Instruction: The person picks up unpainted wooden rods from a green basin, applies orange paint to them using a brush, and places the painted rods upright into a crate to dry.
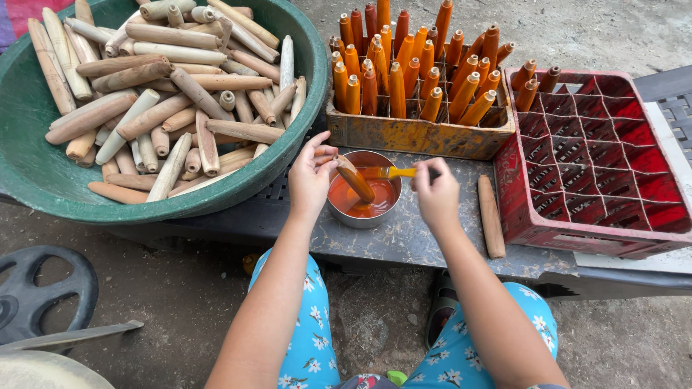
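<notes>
At frame centre, a tapered wooden peg half coated in orange stain (355, 180), slanted over a small round metal bowl of orange liquid (362, 190), lower end inside the bowl. Pinched at its upper end by the fingers of the left hand (311, 179). Across the bowl, a thin yellow-handled brush (391, 173), held horizontally, bristles toward the peg, gripped in the closed fingers of the right hand (436, 193). Bowl resting on a grey mottled counter (404, 238) running across the middle of the frame.

Just right of the right hand, one bare tan wooden peg (491, 216) lying flat on the counter. Directly above the bowl, a stained orange wooden crate with dividers (418, 135), packed with upright orange-coated pegs (411, 68), narrow ends up. At right, touching that crate, a red plastic divided crate (591, 166), nearly all compartments unfilled, a few brown-orange pegs (533, 83) standing in its upper left cells. At upper left, a large round green plastic basin (29, 144), heaped with unpainted pale wooden pegs (166, 94) lying crosswise in many directions.

Lower frame: knees in blue floral trousers (310, 338) over bare dirt ground (187, 288); at lower left, a dark round plastic object with openings (36, 288).
</notes>
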